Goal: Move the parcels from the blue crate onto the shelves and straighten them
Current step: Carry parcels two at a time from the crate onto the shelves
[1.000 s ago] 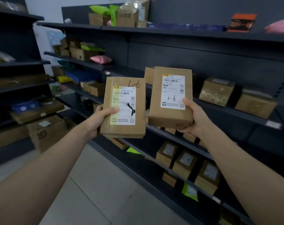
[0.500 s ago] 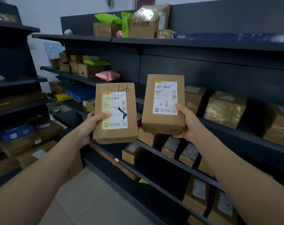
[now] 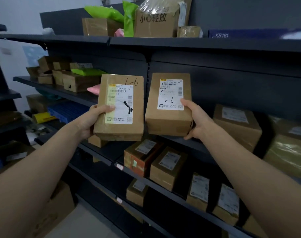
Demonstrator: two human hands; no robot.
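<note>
I hold up two brown cardboard parcels in front of the dark shelving. My left hand (image 3: 93,120) grips the left parcel (image 3: 120,133) at its lower left edge, thumb on its white label; "1-6" is handwritten above the label. My right hand (image 3: 196,119) grips the right parcel (image 3: 168,124) at its lower right corner, thumb on its label. That parcel stands upright at the front edge of the middle shelf (image 3: 194,145), between a gap on the left and a brown box (image 3: 239,124) on the right. The blue crate is not in view.
Shelves above and below carry several brown boxes and green and pink mailer bags (image 3: 103,13). A large box with black writing (image 3: 155,23) stands on the top shelf. Another rack with parcels stands at the left. A blue box (image 3: 67,109) lies on a shelf behind my left hand.
Both hands have carried the parcels up and closer to the shelves. The right parcel has reached the middle shelf's front edge, and the view has turned right and upward.
</note>
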